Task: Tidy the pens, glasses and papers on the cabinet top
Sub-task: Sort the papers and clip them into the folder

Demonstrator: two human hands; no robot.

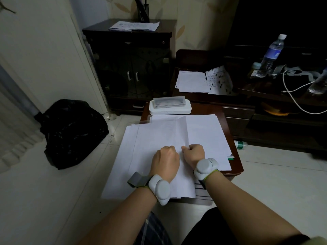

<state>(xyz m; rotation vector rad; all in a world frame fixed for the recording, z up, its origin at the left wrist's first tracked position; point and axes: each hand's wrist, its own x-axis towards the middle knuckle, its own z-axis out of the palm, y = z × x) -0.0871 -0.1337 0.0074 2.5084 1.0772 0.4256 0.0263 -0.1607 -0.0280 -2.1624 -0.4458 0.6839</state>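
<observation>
Pinching white papers (159, 138) w/ curled left hand (165, 160) & right hand (193, 153) near center of small wood cabinet top (235, 161), glasses case (169, 102) at far edge.

Papers (203, 135) blanket the tabletop (237, 167) edge to edge; white box (170, 107) with case (169, 102) blocks its far edge.

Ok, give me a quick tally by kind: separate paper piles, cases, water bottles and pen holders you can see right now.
Paper piles: 3 (under the hands, on the dark cabinet, on the side surface)
Cases: 2 (clear case on white case)
Water bottles: 2 certain (standing, at right edge)
Pen holders: 1
Total: 8
</observation>
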